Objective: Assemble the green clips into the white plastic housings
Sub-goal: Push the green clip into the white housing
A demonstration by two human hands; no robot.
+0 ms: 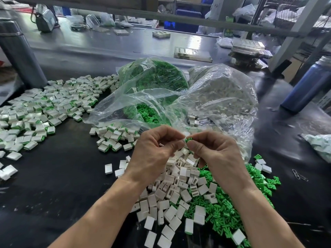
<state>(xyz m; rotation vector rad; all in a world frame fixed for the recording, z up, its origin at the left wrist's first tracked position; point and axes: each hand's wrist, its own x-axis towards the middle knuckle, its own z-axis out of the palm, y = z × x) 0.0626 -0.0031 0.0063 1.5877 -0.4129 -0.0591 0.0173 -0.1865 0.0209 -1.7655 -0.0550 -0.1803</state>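
My left hand (154, 149) and my right hand (213, 151) meet above the table's middle, fingertips together. Between them sits a small green clip (188, 140), pinched by my right thumb and forefinger. My left fingers are curled at a small white piece (184, 136) that touches the clip; most of it is hidden. Under my hands lies a heap of empty white housings (172, 190), and loose green clips (229, 208) spread to its right.
Clear bags of green clips (157, 76) and white housings (223, 93) stand behind my hands. Housings with green clips in them (44, 108) cover the left of the black table (62, 176). A blue bottle (308, 83) stands at right; paper clips (300, 176) lie nearby.
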